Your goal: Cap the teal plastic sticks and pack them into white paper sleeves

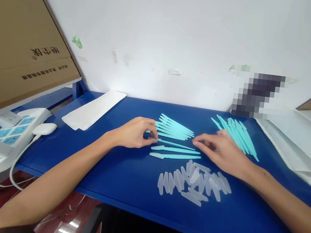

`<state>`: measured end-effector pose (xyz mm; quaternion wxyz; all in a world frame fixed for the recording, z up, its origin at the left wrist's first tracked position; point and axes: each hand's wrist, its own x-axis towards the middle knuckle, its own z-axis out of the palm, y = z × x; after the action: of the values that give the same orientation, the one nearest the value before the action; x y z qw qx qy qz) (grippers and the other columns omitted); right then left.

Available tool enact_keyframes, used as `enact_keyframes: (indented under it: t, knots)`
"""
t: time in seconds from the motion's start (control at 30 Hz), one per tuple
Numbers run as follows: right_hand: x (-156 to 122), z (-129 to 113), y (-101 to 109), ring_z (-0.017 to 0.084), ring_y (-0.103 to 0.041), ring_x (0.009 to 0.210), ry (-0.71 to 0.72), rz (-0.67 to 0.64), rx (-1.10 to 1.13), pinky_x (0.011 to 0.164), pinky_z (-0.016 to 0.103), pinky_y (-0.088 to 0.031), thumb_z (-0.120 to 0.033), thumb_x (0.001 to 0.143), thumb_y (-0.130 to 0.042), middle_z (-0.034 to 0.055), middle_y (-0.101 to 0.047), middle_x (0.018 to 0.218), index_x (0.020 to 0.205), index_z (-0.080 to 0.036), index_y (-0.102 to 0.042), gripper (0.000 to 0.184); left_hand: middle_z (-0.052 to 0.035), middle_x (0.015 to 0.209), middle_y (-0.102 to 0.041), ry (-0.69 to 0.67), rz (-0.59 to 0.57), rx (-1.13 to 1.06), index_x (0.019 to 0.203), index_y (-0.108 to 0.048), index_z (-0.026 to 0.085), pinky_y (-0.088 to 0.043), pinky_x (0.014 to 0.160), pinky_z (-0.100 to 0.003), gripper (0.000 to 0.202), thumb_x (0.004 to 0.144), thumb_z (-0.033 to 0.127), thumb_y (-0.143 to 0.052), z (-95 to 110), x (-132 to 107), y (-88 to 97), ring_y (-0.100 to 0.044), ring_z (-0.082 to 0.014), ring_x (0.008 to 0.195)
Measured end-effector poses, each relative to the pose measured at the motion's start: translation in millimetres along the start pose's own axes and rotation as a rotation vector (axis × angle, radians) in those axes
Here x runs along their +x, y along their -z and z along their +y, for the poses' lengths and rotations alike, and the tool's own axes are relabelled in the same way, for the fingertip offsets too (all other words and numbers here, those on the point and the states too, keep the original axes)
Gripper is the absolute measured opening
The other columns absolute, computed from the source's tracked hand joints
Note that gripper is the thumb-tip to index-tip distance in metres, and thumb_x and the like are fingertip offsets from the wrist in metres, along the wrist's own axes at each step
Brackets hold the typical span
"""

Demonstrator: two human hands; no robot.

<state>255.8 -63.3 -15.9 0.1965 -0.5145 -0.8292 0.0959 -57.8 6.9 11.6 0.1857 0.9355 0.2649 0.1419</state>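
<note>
**Two hands work one teal stick [175,144] on a blue table [114,175]**
We see the left hand [135,133] pinching its end. The right hand [220,151] has its fingers narrowed at the other end, grip unclear. Two loose sticks [175,149] lie just before it, two teal bundles [173,130] behind, and overlapping clear caps [193,181], uncountable, nearer us.

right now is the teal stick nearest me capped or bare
Capped: the nearest teal stick lies flat with a pale, wider cap over its left end, matching the loose clear caps just below it.
</note>
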Motion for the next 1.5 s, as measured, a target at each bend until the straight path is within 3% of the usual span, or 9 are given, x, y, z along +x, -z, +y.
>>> enact_keyframes:
  t: [0.23,0.43,0.6,0.77,0.97,1.13,1.23,1.4,1.5]
  knots:
    - [29,-14,0,0.014,-0.050,0.047,0.085,-0.095,-0.031,0.075,0.037,-0.046,-0.043,0.103,-0.042,-0.0018,-0.057,0.051,0.106,-0.020,-0.074,0.039,-0.0049,0.083,-0.064,-0.010,-0.002,0.038,0.088,-0.076,0.016,-0.041,0.063,-0.028,0.028,0.090,0.042,-0.066,11,-2,5.9,-0.056,-0.0142,0.069]
    - [52,-24,-9,0.018,-0.064,0.066,0.098,-0.189,-0.012,0.058,0.029,-0.043,-0.033,0.097,-0.050,0.0079,-0.073,0.079,0.104,-0.018,-0.076,0.030,0.0029,0.056,-0.055,-0.159,-0.215,-0.029,0.075,-0.070,0.018,-0.031,0.052,-0.027,0.042,0.080,0.059,-0.075,48,-5,-10.9,-0.046,-0.0099,0.050]
    - [52,-24,-9,0.015,-0.055,0.057,-0.040,-0.251,0.014,0.053,0.029,-0.036,-0.035,0.097,-0.051,0.0051,-0.066,0.069,0.093,-0.018,-0.071,0.026,0.0038,0.040,-0.041,-0.160,-0.253,0.152,0.049,-0.046,0.017,-0.016,0.046,-0.030,0.067,0.078,0.074,-0.067,61,-8,-29.6,-0.023,-0.0081,0.038]
    - [41,-18,3,0.015,-0.050,0.058,-0.084,-0.353,0.067,0.056,0.031,-0.035,-0.041,0.099,-0.045,0.0033,-0.060,0.070,0.082,-0.021,-0.055,0.028,0.0034,0.042,-0.046,-0.078,-0.405,0.139,0.053,-0.053,0.017,-0.022,0.046,-0.029,0.063,0.077,0.072,-0.069,59,-8,-18.0,-0.030,-0.0092,0.038]
    - [20,-7,13,0.016,-0.046,0.062,-0.108,-0.167,0.127,0.063,0.032,-0.035,-0.053,0.102,-0.034,0.0005,-0.054,0.070,0.085,-0.023,-0.048,0.038,0.0042,0.052,-0.056,0.051,-0.561,-0.078,0.071,-0.068,0.017,-0.033,0.051,-0.026,0.030,0.083,0.043,-0.077,52,-11,2.4,-0.047,-0.0100,0.045]
    - [5,4,13,0.014,-0.037,0.056,-0.125,-0.042,0.203,0.061,0.031,-0.032,-0.054,0.101,-0.039,-0.0033,-0.044,0.061,0.079,-0.023,-0.047,0.039,0.0026,0.060,-0.058,0.032,-0.437,-0.354,0.073,-0.068,0.016,-0.038,0.051,-0.022,0.014,0.085,0.023,-0.068,34,-10,13.6,-0.048,-0.0087,0.051]
    - [1,7,13,0.013,-0.032,0.050,-0.172,-0.014,0.240,0.054,0.030,-0.027,-0.054,0.099,-0.042,-0.0051,-0.041,0.055,0.083,-0.024,-0.049,0.035,0.0001,0.067,-0.063,0.063,-0.346,-0.413,0.074,-0.069,0.015,-0.043,0.055,-0.021,0.017,0.085,0.027,-0.069,25,-10,20.9,-0.053,-0.0093,0.057]
    - [-2,6,14,0.012,-0.031,0.046,-0.220,0.037,0.243,0.051,0.029,-0.027,-0.052,0.098,-0.045,-0.0064,-0.039,0.051,0.086,-0.024,-0.052,0.031,0.0034,0.058,-0.061,0.074,-0.535,-0.416,0.082,-0.071,0.017,-0.036,0.046,-0.022,0.037,0.072,0.050,-0.084,39,-10,15.5,-0.050,-0.0087,0.047]
    - [0,4,14,0.013,-0.038,0.050,-0.189,0.077,0.208,0.053,0.030,-0.032,-0.049,0.098,-0.046,-0.0041,-0.045,0.055,0.083,-0.024,-0.054,0.031,0.0063,0.049,-0.052,0.036,-0.564,-0.296,0.072,-0.065,0.017,-0.030,0.043,-0.025,0.045,0.062,0.054,-0.089,54,-9,0.3,-0.043,-0.0084,0.041]
